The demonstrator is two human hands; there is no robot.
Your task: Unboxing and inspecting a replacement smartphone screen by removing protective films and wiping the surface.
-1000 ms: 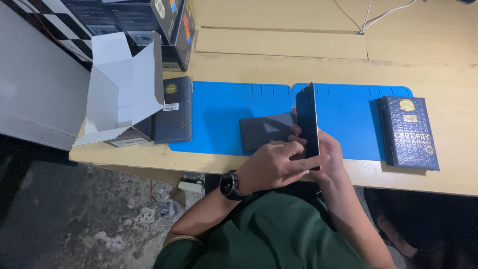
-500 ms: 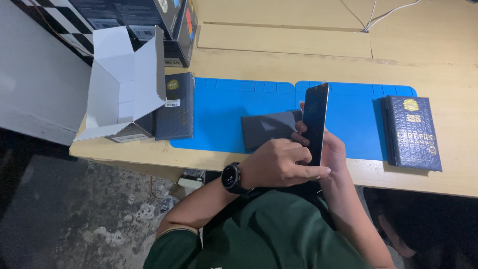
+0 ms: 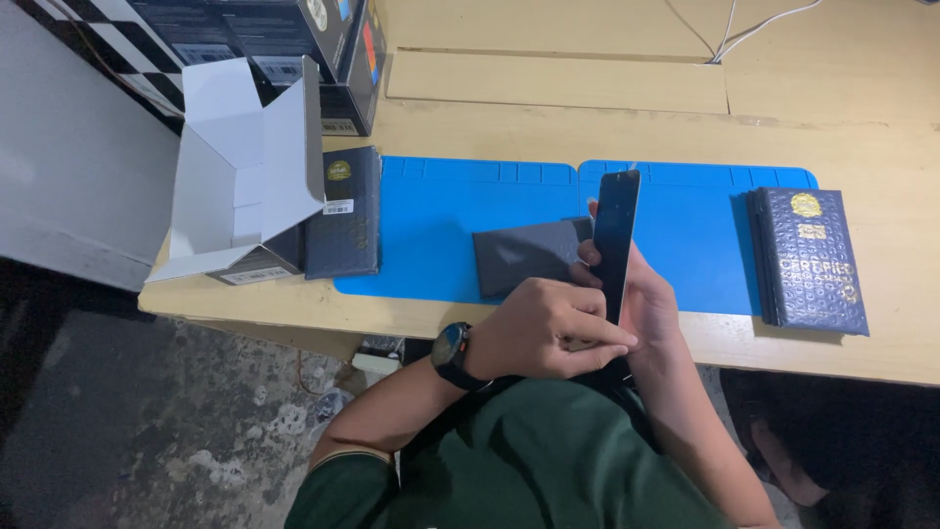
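Head view: right hand (image 3: 654, 304) holds a dark phone (image 3: 617, 245) upright on edge above the blue mat (image 3: 431, 216), while left hand (image 3: 543, 328) pinches at its lower edge, so the phone is already out of the open white box (image 3: 235, 176). Whatever the left fingertips grip is too small to tell, and the phone's face is turned away; a dark flat pouch (image 3: 529, 257) lies on the bench (image 3: 587, 127) behind.

This looks like a small workshop for repairing or packing phones. A plain wooden bench (image 3: 548, 88) fills the upper part of the frame, and two blue work mats (image 3: 431, 225) with small moulded compartments lie on it side by side. At the upper left stand an open white carton (image 3: 240, 171) and stacked dark product boxes (image 3: 284, 39). A white cable (image 3: 744, 24) runs at the top right. The floor (image 3: 196, 421) at the lower left is rough, stained concrete.
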